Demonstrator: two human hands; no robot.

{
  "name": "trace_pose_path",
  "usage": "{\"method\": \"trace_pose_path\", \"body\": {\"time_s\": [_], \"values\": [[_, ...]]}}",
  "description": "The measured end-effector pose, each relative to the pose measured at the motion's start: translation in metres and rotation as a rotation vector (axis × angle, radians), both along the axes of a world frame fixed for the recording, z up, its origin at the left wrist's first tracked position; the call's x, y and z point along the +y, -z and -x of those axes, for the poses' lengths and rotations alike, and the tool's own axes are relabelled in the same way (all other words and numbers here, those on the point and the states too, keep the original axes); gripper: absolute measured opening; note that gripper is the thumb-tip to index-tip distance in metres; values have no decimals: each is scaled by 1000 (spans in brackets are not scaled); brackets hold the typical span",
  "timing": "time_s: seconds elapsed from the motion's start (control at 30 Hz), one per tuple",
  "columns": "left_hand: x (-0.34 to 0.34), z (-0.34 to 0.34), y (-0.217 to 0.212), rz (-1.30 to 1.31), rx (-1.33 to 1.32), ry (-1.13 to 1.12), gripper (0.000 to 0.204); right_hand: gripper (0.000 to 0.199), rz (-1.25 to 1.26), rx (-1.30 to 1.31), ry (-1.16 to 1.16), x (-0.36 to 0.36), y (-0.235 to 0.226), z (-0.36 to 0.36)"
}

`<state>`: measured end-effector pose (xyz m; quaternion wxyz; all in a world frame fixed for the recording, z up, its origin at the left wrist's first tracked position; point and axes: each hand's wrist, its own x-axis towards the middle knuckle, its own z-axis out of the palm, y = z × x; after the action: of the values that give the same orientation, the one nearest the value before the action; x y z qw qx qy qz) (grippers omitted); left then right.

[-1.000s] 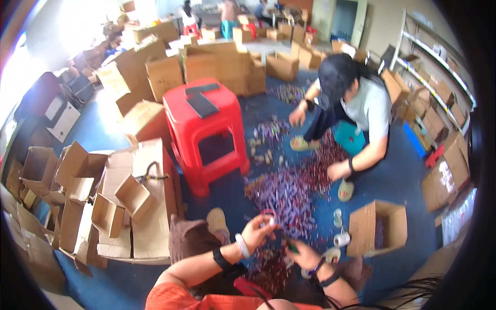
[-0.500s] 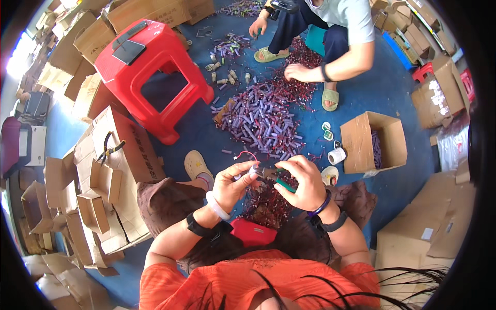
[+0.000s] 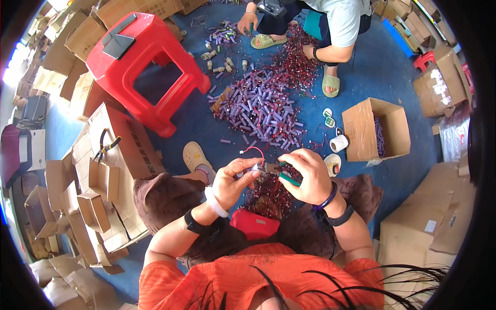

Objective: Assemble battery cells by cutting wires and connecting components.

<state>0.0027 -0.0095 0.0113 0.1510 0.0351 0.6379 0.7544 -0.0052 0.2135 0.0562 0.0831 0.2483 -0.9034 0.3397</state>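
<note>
Left grip (image 3: 232,183) — pinched on one purple cylinder (image 3: 255,167). Right grip (image 3: 309,173) — curled round green-handled pliers (image 3: 290,180). Cylinder pile (image 3: 263,109) beyond both.

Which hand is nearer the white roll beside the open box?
Right. In view, the right hand is below and left of the white roll; the left hand is farther left.

A dark phone (image 3: 119,46) lies on a red stool (image 3: 143,36).

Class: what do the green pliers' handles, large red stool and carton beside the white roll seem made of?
Pliers' handles: likely plastic or rubber; smooth, solid green. Red stool: probably moulded plastic; glossy highlights, rounded edges. Carton: apparently cardboard; matt brown, folded corners.
</note>
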Motion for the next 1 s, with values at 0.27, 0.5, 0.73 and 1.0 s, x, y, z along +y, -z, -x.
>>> {"method": "trace_pose_path", "body": {"time_s": [0.27, 0.5, 0.73, 1.0], "values": [[-1, -3, -5, 320, 178, 109, 26, 26, -34, -223, -19, 6, 11, -6], [-3, 2, -11, -46, 147, 165, 23, 18, 921, -1396, -365, 12, 16, -11], [-4, 0, -8, -95, 161, 155, 20, 26, 1158, -1441, -389, 19, 25, -12], [-24, 20, 29, 6, -426, -103, 19, 33, -440, -755, -293, 47, 7, -28]]}}
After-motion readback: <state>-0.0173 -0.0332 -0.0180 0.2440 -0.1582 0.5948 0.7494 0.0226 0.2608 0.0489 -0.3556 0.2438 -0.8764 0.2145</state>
